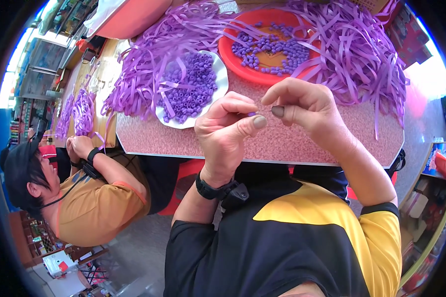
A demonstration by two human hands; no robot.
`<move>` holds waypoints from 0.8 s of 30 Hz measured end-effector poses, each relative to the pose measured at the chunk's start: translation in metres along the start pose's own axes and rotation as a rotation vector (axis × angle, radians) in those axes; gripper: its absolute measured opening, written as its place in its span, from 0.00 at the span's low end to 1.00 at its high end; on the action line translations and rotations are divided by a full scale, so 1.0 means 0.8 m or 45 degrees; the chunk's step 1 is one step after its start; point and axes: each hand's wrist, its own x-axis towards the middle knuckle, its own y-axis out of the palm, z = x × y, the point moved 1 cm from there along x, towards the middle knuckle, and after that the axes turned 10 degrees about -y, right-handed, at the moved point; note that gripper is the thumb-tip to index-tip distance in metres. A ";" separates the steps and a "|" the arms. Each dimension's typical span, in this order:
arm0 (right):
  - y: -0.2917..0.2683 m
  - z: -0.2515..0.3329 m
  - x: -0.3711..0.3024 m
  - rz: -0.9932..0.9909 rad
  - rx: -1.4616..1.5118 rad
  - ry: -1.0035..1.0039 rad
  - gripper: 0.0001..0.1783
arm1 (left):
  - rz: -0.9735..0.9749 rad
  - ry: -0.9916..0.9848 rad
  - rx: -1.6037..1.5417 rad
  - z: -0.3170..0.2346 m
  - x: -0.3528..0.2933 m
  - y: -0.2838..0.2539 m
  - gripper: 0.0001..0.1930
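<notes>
A small purple bead (251,114), smooth and matte, sits at the fingertips of the left hand (250,113), whose thumb and forefinger are closed on it with the other fingers curled behind. Just to its right, the right hand (271,106) has its thumb and forefinger bent toward each other, the tips close. Something thin and pale seems to run between the two hands, but it is too fine to make out, and I cannot tell whether the right fingertips are clamped on it.

Just beyond the left hand, on its left, a glossy white plate (221,74) with a wavy rim holds a heap of beads (195,89), short and tubular with open holes. Ahead of both hands stands a round red basin (233,67) with a smooth raised wall; purple beads (287,54) lie scattered over its orange-brown bottom.

Flat, slightly shiny purple ribbons (352,54) are piled in loose loops beyond the right hand, some hanging over the basin's edge. A second pile of ribbons (134,74) lies past the plate, farther from the left hand, with a few strands across the beads there. Below the hands is the bench (292,143), its pink top mottled and its edge pale. Well to the left of the left hand, a co-worker's hands (80,147) are held together near more purple ribbons (84,111).
</notes>
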 end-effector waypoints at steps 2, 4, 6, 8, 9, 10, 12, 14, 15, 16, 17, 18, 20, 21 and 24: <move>0.001 -0.003 0.001 -0.008 0.025 0.033 0.10 | 0.022 -0.040 -0.073 0.001 0.002 -0.002 0.09; -0.001 -0.006 0.002 0.000 0.085 0.054 0.10 | 0.014 -0.043 -0.100 0.002 0.001 -0.001 0.09; -0.001 -0.008 0.002 0.008 0.146 0.074 0.10 | 0.007 -0.045 -0.125 0.002 0.001 0.000 0.09; -0.001 -0.009 0.002 -0.008 0.212 0.071 0.08 | 0.014 -0.031 -0.151 0.004 0.001 0.000 0.09; -0.002 -0.009 0.002 -0.007 0.211 0.071 0.08 | 0.015 -0.030 -0.152 0.004 0.001 0.000 0.09; -0.003 -0.009 0.002 0.007 0.208 0.075 0.09 | 0.023 -0.034 -0.160 0.004 0.002 0.000 0.08; -0.003 -0.008 0.002 0.019 0.206 0.082 0.10 | 0.030 -0.042 -0.168 0.006 0.002 0.000 0.08; -0.002 -0.007 0.002 0.002 0.170 0.085 0.10 | 0.037 -0.034 -0.142 0.008 0.003 -0.002 0.08; -0.001 -0.007 0.002 0.000 0.170 0.085 0.10 | 0.038 -0.035 -0.142 0.009 0.003 -0.002 0.08; 0.000 -0.008 0.000 -0.010 0.126 0.083 0.10 | 0.039 -0.051 -0.154 0.010 0.003 -0.001 0.08; 0.002 -0.008 0.000 -0.018 0.084 0.081 0.10 | 0.039 -0.067 -0.165 0.011 0.002 0.000 0.08; 0.004 -0.006 -0.001 -0.018 0.086 0.081 0.10 | 0.038 -0.067 -0.164 0.012 0.002 0.002 0.08; 0.007 -0.004 -0.002 -0.006 0.181 0.033 0.10 | 0.091 -0.080 -0.177 0.015 0.001 0.006 0.08; 0.007 -0.004 -0.002 -0.007 0.182 0.033 0.10 | 0.092 -0.081 -0.177 0.016 0.001 0.007 0.08; 0.006 -0.004 -0.001 -0.001 0.278 -0.011 0.11 | 0.113 -0.070 -0.111 0.017 0.002 0.009 0.07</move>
